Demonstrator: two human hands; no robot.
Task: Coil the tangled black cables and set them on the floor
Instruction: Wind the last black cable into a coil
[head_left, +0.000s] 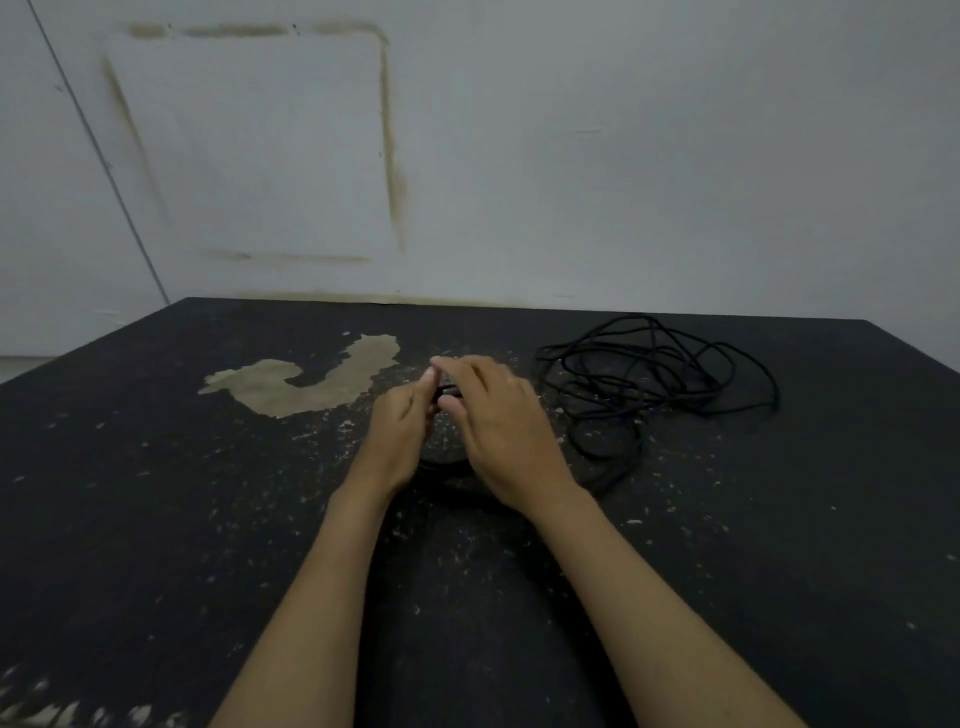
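Note:
A tangled heap of thin black cable (660, 371) lies on the dark floor to the right of my hands. Below and between my hands sits a small coil of black cable (447, 462), mostly hidden by them. My left hand (397, 431) and my right hand (498, 421) meet over that coil. Both pinch a short black cable end (448, 391) between their fingertips. A strand runs from the heap toward my right hand.
The floor (156, 519) is black and scuffed, speckled with pale flecks, with a tan worn patch (306, 379) left of my hands. A grey-white wall (571, 156) rises behind, marked by a brown stained square outline.

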